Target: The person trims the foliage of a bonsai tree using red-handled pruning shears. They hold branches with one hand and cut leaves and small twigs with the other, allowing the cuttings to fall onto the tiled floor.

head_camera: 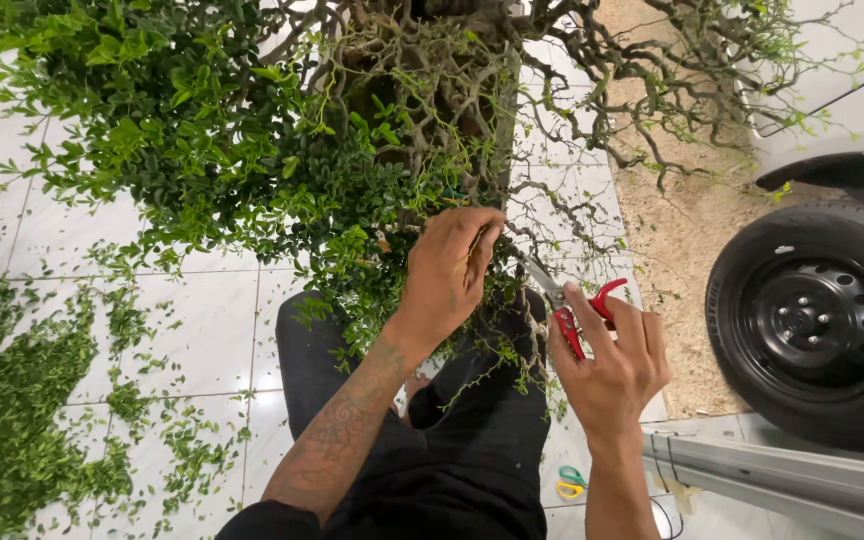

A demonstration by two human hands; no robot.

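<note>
You are mid-trim: your left hand (449, 268) pinches a twig of the bonsai tree (352, 150) above your lap, your right hand (607, 360) grips red pruning shears (572, 315) beside it, so next align blades carefully.

Left hand (449, 268) pinches twig in leafy bonsai tree (252, 150). Right hand (607, 365) grips red-handled shears (572, 310), blades at branch just beside left fingers. Green clippings (22, 400) litter white tiles. Car wheel (817, 320) at right.
</note>
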